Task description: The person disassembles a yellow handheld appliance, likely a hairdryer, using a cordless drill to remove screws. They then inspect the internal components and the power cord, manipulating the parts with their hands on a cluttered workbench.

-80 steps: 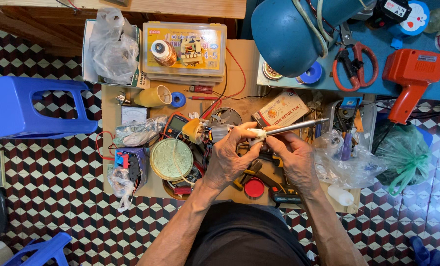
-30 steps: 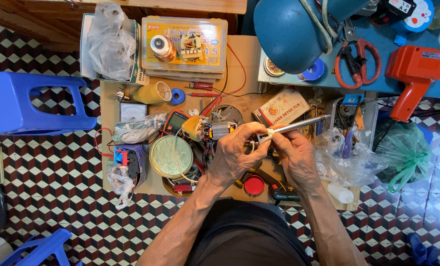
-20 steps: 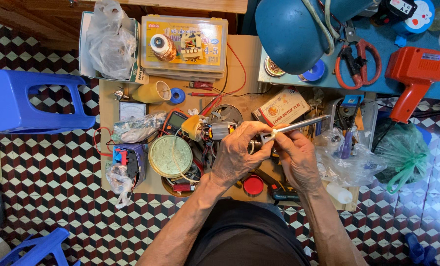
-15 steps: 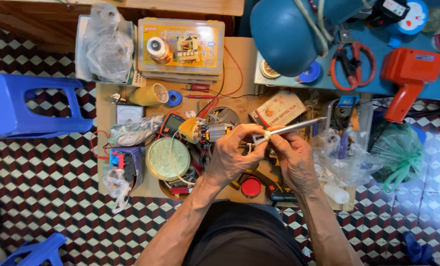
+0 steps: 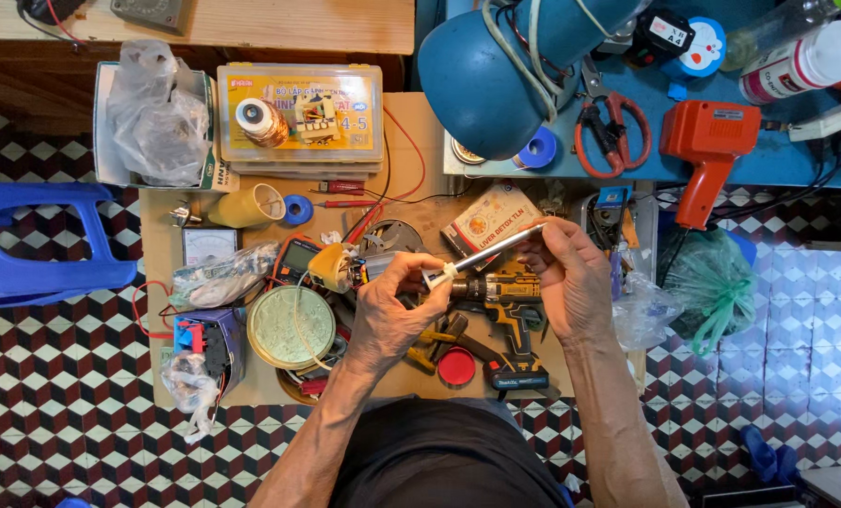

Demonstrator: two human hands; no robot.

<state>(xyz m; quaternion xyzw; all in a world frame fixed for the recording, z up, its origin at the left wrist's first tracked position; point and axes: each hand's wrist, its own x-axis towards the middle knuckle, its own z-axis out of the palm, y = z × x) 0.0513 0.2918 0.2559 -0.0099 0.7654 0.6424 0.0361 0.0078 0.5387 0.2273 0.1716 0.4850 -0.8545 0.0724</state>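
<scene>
- Two hands at work over the cluttered bench [image 5: 166, 273], close together at its middle
- One silver rod [image 5: 484, 255], held slanting above one yellow-and-black drill [image 5: 510, 299]; right hand [image 5: 571, 282] is clamped round the rod's upper end, left hand [image 5: 392, 315] pinches the lower tip in its fingertips
- One round green tin [image 5: 292, 326] lies just left of the left hand, one red cap [image 5: 456, 367] below it
- One red-handled scissors [image 5: 612, 122], one orange gun-shaped tool [image 5: 707, 150], one blue lamp [image 5: 496, 75] sit along the far side
- One blue stool [image 5: 35, 245] stands on the floor at left
- Since half a second ago the hands keep the same hold on the rod, with no clear shift; the rod's slant is unchanged
</scene>
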